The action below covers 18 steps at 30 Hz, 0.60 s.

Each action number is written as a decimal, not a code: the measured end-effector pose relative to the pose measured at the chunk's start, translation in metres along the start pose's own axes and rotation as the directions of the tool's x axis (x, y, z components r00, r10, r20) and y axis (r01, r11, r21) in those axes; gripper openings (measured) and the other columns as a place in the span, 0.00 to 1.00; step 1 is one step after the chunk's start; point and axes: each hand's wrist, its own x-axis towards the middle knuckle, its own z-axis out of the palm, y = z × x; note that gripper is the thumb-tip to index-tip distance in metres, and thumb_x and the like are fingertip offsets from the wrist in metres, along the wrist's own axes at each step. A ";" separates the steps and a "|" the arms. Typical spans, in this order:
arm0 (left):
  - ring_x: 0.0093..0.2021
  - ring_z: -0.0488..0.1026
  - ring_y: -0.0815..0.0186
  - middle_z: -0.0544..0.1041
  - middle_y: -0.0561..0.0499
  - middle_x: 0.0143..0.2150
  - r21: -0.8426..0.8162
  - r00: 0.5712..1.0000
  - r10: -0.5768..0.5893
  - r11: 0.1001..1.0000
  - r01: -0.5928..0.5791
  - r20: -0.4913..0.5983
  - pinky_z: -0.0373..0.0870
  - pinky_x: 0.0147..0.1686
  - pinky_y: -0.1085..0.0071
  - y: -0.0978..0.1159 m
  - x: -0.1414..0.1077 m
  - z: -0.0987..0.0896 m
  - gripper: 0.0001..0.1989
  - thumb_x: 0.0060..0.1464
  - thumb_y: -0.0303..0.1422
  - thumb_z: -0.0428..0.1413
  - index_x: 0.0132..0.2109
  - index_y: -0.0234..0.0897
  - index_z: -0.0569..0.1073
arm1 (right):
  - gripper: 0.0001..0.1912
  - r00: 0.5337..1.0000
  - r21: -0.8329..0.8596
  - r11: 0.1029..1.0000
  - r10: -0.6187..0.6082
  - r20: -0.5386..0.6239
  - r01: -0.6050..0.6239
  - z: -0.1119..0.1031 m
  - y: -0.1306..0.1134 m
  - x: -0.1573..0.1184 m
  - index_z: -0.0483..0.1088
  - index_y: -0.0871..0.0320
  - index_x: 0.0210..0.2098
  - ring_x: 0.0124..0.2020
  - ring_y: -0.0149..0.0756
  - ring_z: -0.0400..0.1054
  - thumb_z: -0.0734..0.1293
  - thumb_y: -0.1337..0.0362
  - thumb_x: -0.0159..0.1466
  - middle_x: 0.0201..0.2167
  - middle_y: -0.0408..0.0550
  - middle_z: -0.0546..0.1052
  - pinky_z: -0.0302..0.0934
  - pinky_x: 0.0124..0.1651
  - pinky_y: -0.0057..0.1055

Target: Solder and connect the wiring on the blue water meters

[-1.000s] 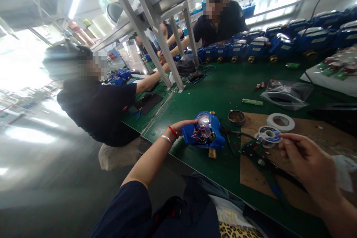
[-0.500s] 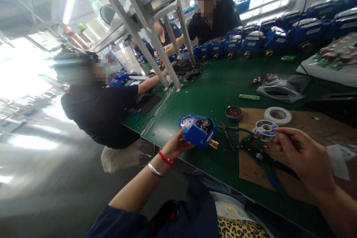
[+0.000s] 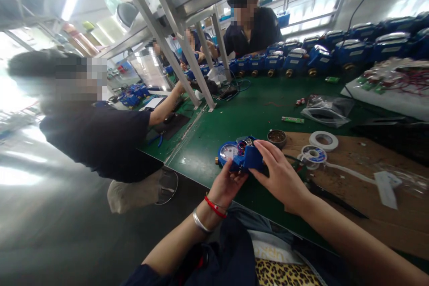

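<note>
A blue water meter (image 3: 229, 152) with a round dial and a brass end rests at the table's near edge, its wire-filled compartment uncovered. My left hand (image 3: 228, 186) is closed on the near side of the meter, the thumb by the dial. With fingers above and thumb below, my right hand (image 3: 284, 176) grips the meter's blue square cover (image 3: 254, 158), which stands raised beside the red and dark wires (image 3: 241, 146). The right hand and forearm hide most of the pliers and the meter's right end.
Right of the meter are a round tin (image 3: 276, 137), a solder spool (image 3: 313, 155), a white tape roll (image 3: 323, 141) and brown cardboard (image 3: 351, 214). Behind lie a green battery (image 3: 292, 119), a plastic bag (image 3: 328, 109) and several blue meters (image 3: 295, 61). A co-worker (image 3: 94, 138) sits at left.
My right hand has moved left from the solder spool onto the meter's blue cover. The meter has turned in my left hand, and its dial shows more fully. The view has shifted slightly.
</note>
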 end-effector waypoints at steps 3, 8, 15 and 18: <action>0.37 0.76 0.65 0.77 0.44 0.36 0.009 1.000 -0.014 1.000 0.014 0.005 0.76 0.46 0.67 0.001 0.000 -0.004 0.13 0.62 0.39 0.53 0.43 0.32 0.73 | 0.29 0.995 0.048 0.994 0.095 -0.017 -0.094 0.001 0.003 0.009 0.58 0.55 0.63 0.61 0.47 0.61 0.64 0.59 0.64 0.59 0.56 0.67 0.59 0.62 0.48; 0.40 0.76 0.63 0.76 0.42 0.37 0.010 1.000 -0.026 1.000 0.026 0.011 0.74 0.49 0.67 0.001 0.000 -0.006 0.15 0.61 0.40 0.54 0.46 0.31 0.73 | 0.28 0.944 0.150 0.934 0.330 -0.011 -0.324 -0.008 0.010 0.024 0.66 0.58 0.57 0.46 0.45 0.72 0.66 0.51 0.61 0.53 0.57 0.73 0.67 0.51 0.44; 0.41 0.76 0.63 0.76 0.42 0.39 0.004 0.999 -0.032 0.999 0.031 0.025 0.73 0.49 0.68 0.001 -0.002 -0.005 0.14 0.62 0.39 0.53 0.44 0.32 0.74 | 0.28 0.852 0.156 0.841 0.524 0.006 -0.518 -0.013 0.007 0.034 0.72 0.60 0.51 0.39 0.44 0.75 0.65 0.46 0.61 0.44 0.55 0.79 0.67 0.45 0.40; 0.41 0.75 0.63 0.76 0.42 0.39 0.001 0.999 -0.034 0.999 0.034 0.025 0.72 0.49 0.68 0.001 -0.002 -0.007 0.13 0.61 0.39 0.54 0.42 0.32 0.74 | 0.26 0.843 0.115 0.836 0.538 0.020 -0.536 -0.013 0.007 0.033 0.74 0.59 0.47 0.37 0.44 0.76 0.62 0.44 0.62 0.39 0.53 0.80 0.67 0.41 0.37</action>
